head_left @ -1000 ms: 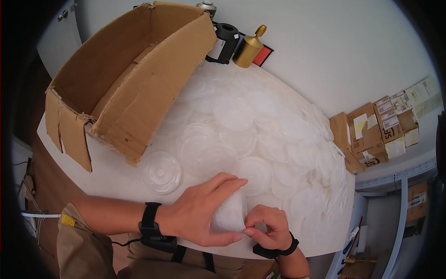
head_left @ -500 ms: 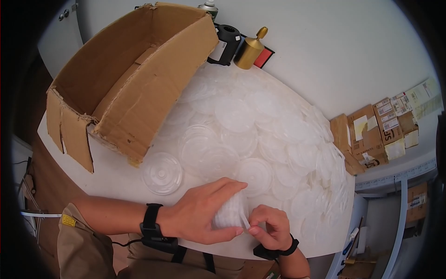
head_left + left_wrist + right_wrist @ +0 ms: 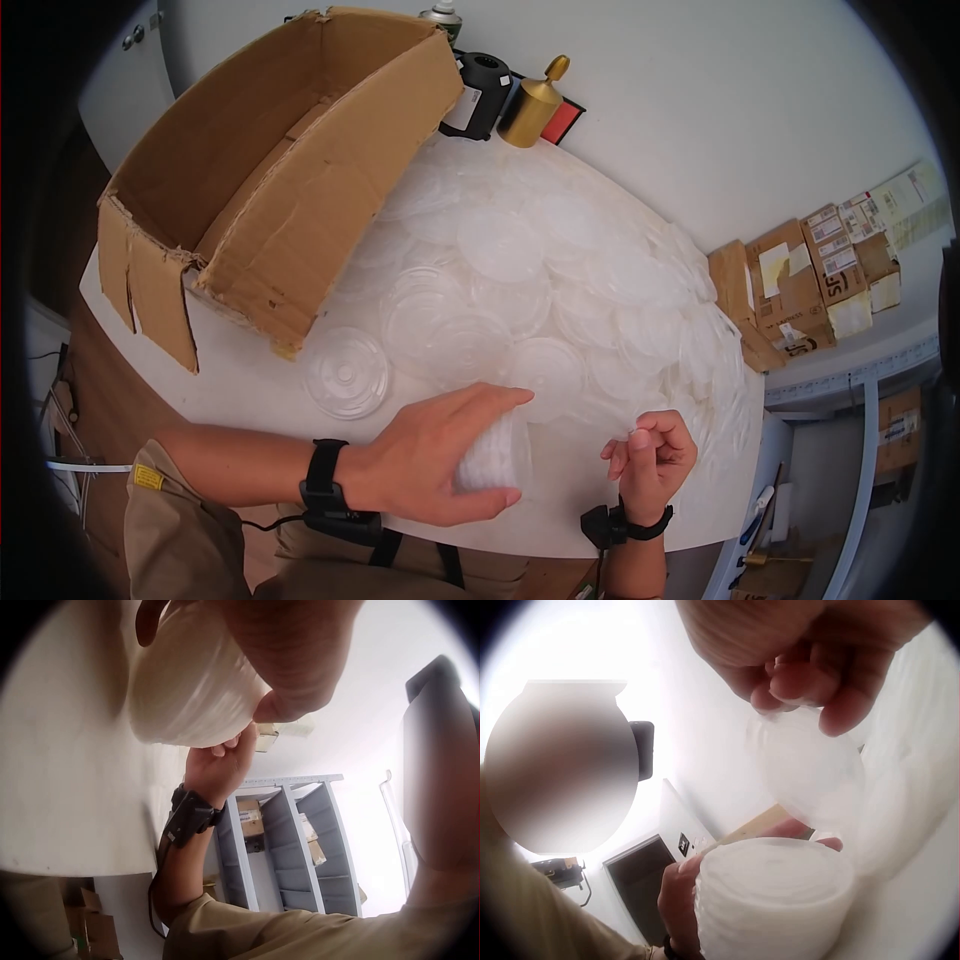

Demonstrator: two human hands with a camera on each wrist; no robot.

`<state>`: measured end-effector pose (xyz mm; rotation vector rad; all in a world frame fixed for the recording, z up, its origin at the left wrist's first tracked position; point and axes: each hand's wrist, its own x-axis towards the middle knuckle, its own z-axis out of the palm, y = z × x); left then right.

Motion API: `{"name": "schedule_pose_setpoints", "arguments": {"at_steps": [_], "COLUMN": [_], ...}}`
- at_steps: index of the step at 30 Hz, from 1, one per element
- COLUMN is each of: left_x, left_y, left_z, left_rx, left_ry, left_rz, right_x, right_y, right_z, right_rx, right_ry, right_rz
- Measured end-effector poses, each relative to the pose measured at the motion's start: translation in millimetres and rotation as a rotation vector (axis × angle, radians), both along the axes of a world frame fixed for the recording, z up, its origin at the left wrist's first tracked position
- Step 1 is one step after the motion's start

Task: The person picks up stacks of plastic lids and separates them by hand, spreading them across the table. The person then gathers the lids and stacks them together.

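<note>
A stack of translucent round lids lies on its side near the table's front edge, and my left hand grips it between thumb and fingers. To its right, apart from the stack, my right hand is raised. In the right wrist view the right hand pinches a single clear lid by its rim, above the end of the stack. That single lid is hard to make out in the head view. The left wrist view shows the left hand around the stack.
Many loose clear lids cover the middle and right of the white table. One lid lies apart at left. An open cardboard box stands at back left; a gold container and black device are behind the lids.
My right hand has moved away from the stack, to the right and slightly up, parting a lid from its end. The left hand has stayed in place around the stack.
</note>
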<state>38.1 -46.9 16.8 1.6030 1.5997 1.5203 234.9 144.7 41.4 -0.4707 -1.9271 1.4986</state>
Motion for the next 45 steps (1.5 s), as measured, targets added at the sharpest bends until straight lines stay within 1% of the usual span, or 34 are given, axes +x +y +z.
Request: {"name": "schedule_pose_setpoints", "arguments": {"at_steps": [1, 2, 3, 5, 6, 10, 13, 16, 18, 19, 21, 22, 24, 25, 27, 28, 30, 34, 37, 39, 40, 44, 45], "left_x": [-1, -2, -3, -2, -2, -1, -3, -2, -2, -3, -2, -2, -2, -1, -1, -1, -1, -1, -1, -1, -1, -1, -1], "left_y": [0, -1, -2, -2, -1, -3, -4, -5, -5, -5, -6, -6, -6, -6, -6, -6, -5, -5, -5, -4, -4, -4, -4], "left_z": [0, 0, 0, 2, 2, 1, 2, 1, 1, 1, 2, 2, 2, 2, 3, 3, 3, 2, 2, 1, 1, 2, 2], "left_rx": [0.001, 0.001, 0.001, -0.005, -0.010, 0.004, -0.050, -0.025, -0.039, -0.037, -0.042, -0.043, -0.049, -0.048, -0.045, -0.045, -0.049, -0.048, -0.057, -0.046, -0.046, -0.062, -0.057], "left_ry": [0.000, -0.001, -0.001, -0.002, -0.003, -0.030, -0.033, -0.035, -0.045, -0.045, -0.028, -0.028, -0.036, -0.036, -0.040, -0.040, -0.036, -0.036, -0.027, -0.029, -0.029, -0.032, -0.035], "left_rz": [0.001, -0.019, -0.039, -0.034, -0.029, -0.027, -0.066, -0.067, -0.077, -0.075, -0.069, -0.067, -0.072, -0.072, -0.071, -0.071, -0.072, -0.071, -0.071, -0.065, -0.065, -0.072, -0.071], "right_x": [-2, 2, 2, -2, -3, -16, -24, -26, -28, -24, -12, -10, -8, -9, -14, -14, -15, -20, -14, -5, -5, -3, -14], "right_y": [0, 7, 13, 26, 27, 25, 19, 14, 9, 11, 17, 18, 19, 17, 12, 12, 12, 6, 15, 27, 28, 33, 18], "right_z": [0, 5, 5, 3, 7, 11, 6, 0, -2, -6, -17, -17, -14, -11, -4, -4, -3, 3, 6, 6, 11, 5, 16], "right_rx": [-0.088, -0.021, -0.023, 0.081, 0.054, 0.048, 0.050, 0.088, 0.066, 0.067, 0.038, 0.038, 0.154, 0.154, 0.040, 0.040, -0.001, 0.010, -0.003, -0.061, -0.090, -0.037, -0.151], "right_ry": [0.127, 0.060, 0.058, 0.165, 0.135, 0.071, 0.022, 0.034, 0.154, 0.154, 0.220, 0.220, 0.089, 0.089, -0.065, -0.065, -0.247, -0.209, -0.176, -0.176, -0.223, -0.134, -0.050], "right_rz": [-0.093, -0.166, -0.164, -0.301, -0.328, -0.337, -0.321, -0.299, -0.316, -0.314, -0.218, -0.217, -0.101, -0.101, 0.017, 0.017, 0.030, 0.012, -0.004, 0.164, 0.208, 0.265, 0.193]}}
